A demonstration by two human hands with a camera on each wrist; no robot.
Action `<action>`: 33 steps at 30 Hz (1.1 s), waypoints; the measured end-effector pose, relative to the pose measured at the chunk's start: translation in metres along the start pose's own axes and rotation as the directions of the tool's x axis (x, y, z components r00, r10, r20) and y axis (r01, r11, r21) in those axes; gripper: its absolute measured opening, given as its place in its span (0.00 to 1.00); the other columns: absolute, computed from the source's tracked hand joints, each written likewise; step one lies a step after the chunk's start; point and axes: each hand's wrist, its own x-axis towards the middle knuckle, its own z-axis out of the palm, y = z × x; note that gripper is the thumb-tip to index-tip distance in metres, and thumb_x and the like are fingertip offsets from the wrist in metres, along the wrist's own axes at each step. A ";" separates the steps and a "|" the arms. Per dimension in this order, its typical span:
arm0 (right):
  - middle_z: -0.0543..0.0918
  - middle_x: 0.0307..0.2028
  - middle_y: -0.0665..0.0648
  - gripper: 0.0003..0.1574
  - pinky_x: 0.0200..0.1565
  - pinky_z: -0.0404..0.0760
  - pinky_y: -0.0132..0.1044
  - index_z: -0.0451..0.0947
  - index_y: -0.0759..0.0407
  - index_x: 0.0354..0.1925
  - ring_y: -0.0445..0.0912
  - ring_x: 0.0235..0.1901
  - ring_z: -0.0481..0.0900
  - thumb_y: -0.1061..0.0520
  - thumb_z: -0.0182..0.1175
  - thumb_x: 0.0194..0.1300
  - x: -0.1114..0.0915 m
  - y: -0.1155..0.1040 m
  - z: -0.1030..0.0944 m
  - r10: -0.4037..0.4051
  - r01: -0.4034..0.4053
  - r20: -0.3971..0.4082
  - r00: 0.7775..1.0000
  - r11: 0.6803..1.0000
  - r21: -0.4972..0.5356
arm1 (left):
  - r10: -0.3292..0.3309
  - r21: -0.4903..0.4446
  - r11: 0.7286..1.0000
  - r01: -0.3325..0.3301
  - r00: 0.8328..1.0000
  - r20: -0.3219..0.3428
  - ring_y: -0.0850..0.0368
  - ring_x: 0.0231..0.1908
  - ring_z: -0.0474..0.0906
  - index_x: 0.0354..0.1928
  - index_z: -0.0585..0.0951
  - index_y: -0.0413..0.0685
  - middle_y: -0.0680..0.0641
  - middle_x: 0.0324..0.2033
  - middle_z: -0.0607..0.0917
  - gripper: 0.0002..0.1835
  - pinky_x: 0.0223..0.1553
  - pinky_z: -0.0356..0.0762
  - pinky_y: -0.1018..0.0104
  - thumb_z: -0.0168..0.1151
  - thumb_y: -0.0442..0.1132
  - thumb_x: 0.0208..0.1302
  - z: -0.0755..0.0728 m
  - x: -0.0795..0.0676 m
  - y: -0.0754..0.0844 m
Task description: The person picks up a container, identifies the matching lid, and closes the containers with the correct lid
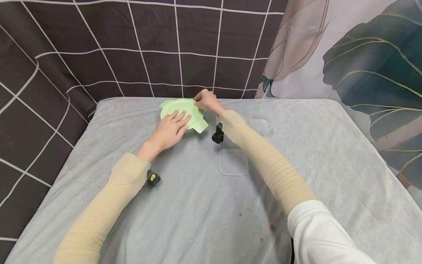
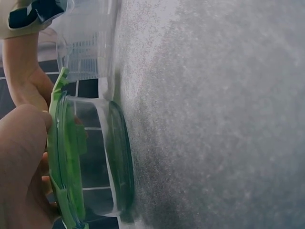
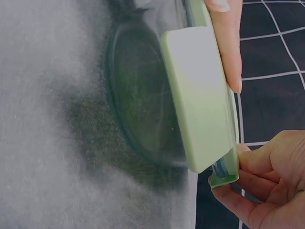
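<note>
A round glass food container (image 2: 97, 157) with a pale green snap lid (image 1: 192, 110) stands near the far edge of the cloth-covered table. My left hand (image 1: 167, 131) lies on top of the lid with its fingers spread. At the lid's far right rim, my right hand (image 1: 207, 100) pinches a locking flap (image 3: 225, 177) between thumb and fingers. That flap tilts outward from the rim in the right wrist view. Another flap (image 1: 200, 126) sticks out at the lid's near right side, and one more (image 1: 166, 103) at the far left.
Right of the glass container stand clear plastic containers (image 1: 260, 126), partly behind the right forearm. A flat, clear square piece (image 1: 233, 162) lies nearer on the grey cloth (image 1: 184, 205). Small red specks (image 1: 271, 227) dot the cloth in front. A dark checked curtain (image 1: 158, 68) hangs behind the table.
</note>
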 end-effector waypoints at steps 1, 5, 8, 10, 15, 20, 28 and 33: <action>0.84 0.52 0.57 0.19 0.55 0.78 0.39 0.80 0.60 0.55 0.49 0.52 0.81 0.58 0.58 0.68 0.000 0.000 0.000 -0.003 0.003 -0.003 1.000 1.000 -0.001 | 0.000 -0.001 1.000 0.000 1.000 0.002 0.41 0.74 0.48 0.73 0.61 0.53 0.44 0.73 0.59 0.27 0.73 0.47 0.40 0.40 0.49 0.75 0.000 0.000 0.000; 0.84 0.51 0.58 0.19 0.55 0.79 0.39 0.80 0.60 0.54 0.49 0.50 0.81 0.58 0.58 0.67 -0.002 0.000 -0.001 -0.017 0.017 -0.011 1.000 1.000 -0.004 | 0.003 0.000 1.000 -0.003 1.000 -0.001 0.41 0.74 0.48 0.72 0.61 0.52 0.44 0.73 0.60 0.26 0.72 0.47 0.39 0.40 0.48 0.75 0.000 0.000 -0.001; 0.84 0.52 0.58 0.19 0.56 0.78 0.39 0.80 0.60 0.55 0.50 0.51 0.81 0.59 0.58 0.67 -0.002 -0.001 -0.001 -0.019 0.019 -0.014 1.000 1.000 -0.002 | 0.008 -0.002 1.000 -0.008 1.000 -0.007 0.40 0.74 0.49 0.72 0.62 0.52 0.43 0.72 0.60 0.26 0.72 0.47 0.39 0.40 0.48 0.75 0.000 0.001 -0.001; 0.84 0.53 0.58 0.19 0.57 0.77 0.39 0.80 0.60 0.55 0.50 0.52 0.80 0.58 0.58 0.67 -0.001 -0.001 -0.001 -0.013 0.013 -0.015 1.000 1.000 0.001 | 0.012 -0.003 1.000 -0.012 1.000 -0.013 0.40 0.74 0.49 0.72 0.62 0.51 0.43 0.72 0.60 0.26 0.72 0.48 0.39 0.41 0.48 0.75 0.000 0.001 -0.001; 0.83 0.54 0.57 0.19 0.63 0.72 0.42 0.80 0.59 0.55 0.50 0.54 0.79 0.58 0.57 0.67 0.000 -0.002 0.001 -0.005 0.005 -0.020 1.000 1.000 -0.014 | 0.023 0.010 1.000 -0.022 1.000 -0.015 0.39 0.73 0.50 0.72 0.62 0.51 0.42 0.72 0.61 0.26 0.72 0.49 0.39 0.41 0.47 0.75 0.000 0.001 -0.002; 0.84 0.53 0.57 0.19 0.68 0.64 0.44 0.81 0.59 0.54 0.51 0.54 0.79 0.60 0.57 0.66 -0.001 -0.002 0.003 -0.012 0.010 -0.035 0.999 0.999 -0.050 | 0.027 0.011 1.000 -0.027 1.000 -0.005 0.39 0.73 0.50 0.72 0.62 0.51 0.43 0.72 0.61 0.26 0.72 0.49 0.39 0.41 0.48 0.75 0.000 0.000 -0.001; 0.83 0.54 0.56 0.20 0.70 0.61 0.45 0.81 0.57 0.55 0.52 0.58 0.76 0.60 0.56 0.65 -0.003 -0.004 0.003 0.006 -0.008 -0.033 0.999 0.998 -0.058 | 0.027 -0.001 1.000 -0.027 1.000 -0.009 0.39 0.73 0.50 0.72 0.63 0.51 0.42 0.72 0.61 0.26 0.72 0.49 0.39 0.42 0.48 0.75 0.001 0.000 -0.002; 0.82 0.55 0.57 0.20 0.70 0.62 0.47 0.80 0.58 0.56 0.53 0.61 0.73 0.60 0.56 0.65 -0.003 -0.004 0.002 0.022 -0.023 -0.021 1.000 0.999 -0.027 | 0.030 -0.007 1.000 -0.030 0.999 -0.015 0.39 0.73 0.50 0.72 0.63 0.51 0.42 0.72 0.61 0.26 0.72 0.49 0.38 0.42 0.48 0.75 0.001 0.001 -0.002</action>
